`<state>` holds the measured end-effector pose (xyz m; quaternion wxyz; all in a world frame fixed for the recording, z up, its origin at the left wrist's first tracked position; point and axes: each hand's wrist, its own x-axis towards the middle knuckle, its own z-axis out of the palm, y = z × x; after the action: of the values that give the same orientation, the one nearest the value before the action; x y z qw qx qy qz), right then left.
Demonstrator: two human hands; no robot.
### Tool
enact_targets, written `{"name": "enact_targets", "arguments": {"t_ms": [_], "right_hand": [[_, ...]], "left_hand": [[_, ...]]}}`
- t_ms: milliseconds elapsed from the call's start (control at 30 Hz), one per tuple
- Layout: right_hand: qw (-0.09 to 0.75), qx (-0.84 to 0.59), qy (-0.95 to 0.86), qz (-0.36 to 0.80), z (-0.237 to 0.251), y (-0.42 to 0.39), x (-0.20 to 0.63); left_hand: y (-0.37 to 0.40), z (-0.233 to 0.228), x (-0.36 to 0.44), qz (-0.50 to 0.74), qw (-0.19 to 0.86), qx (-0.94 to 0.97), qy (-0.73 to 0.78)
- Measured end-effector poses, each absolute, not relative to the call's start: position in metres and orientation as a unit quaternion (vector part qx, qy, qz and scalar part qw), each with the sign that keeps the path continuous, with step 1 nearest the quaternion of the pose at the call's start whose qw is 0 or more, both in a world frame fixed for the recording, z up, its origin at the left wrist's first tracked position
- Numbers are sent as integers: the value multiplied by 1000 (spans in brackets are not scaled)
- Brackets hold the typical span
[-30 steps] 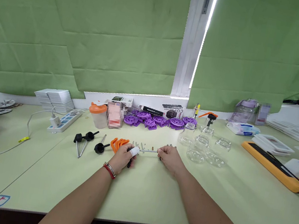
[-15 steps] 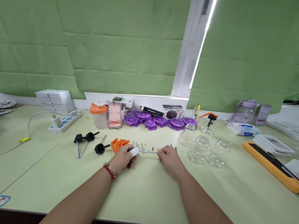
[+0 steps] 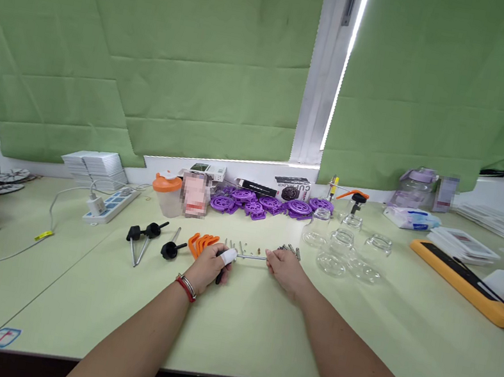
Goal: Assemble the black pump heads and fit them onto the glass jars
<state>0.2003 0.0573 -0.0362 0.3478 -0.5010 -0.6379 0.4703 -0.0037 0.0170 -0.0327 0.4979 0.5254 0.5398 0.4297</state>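
Observation:
My left hand is closed around a black part with a thin metal rod sticking out to the right. A white wrap covers one of its digits. The fingertips of my right hand pinch the rod's far end; whatever small piece may be there is hidden. Just behind my left hand lie several orange curved handles. Small pins and screws are scattered beyond the rod. Small coil springs lie behind my right hand. Black cup-shaped parts with metal rods rest to the left.
Several clear glass jars stand at right, before an assembled piece with an orange handle. Purple plastic parts line the back. An orange-lidded cup and a power strip are at left; a yellow-black bar lies far right.
Both hands keep their hold on the black part and its rod, with hardly any movement. The whole view has shifted very slightly.

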Motion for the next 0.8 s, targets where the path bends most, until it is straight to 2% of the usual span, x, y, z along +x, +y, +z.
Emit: {"name": "enact_targets", "arguments": {"t_ms": [500, 800], "right_hand": [[375, -511, -649, 421, -46, 62, 200], [358, -500, -677, 404, -47, 62, 198]], "left_hand": [[20, -39, -6, 440, 500, 521, 533], [19, -36, -5, 437, 502, 519, 536]]}}
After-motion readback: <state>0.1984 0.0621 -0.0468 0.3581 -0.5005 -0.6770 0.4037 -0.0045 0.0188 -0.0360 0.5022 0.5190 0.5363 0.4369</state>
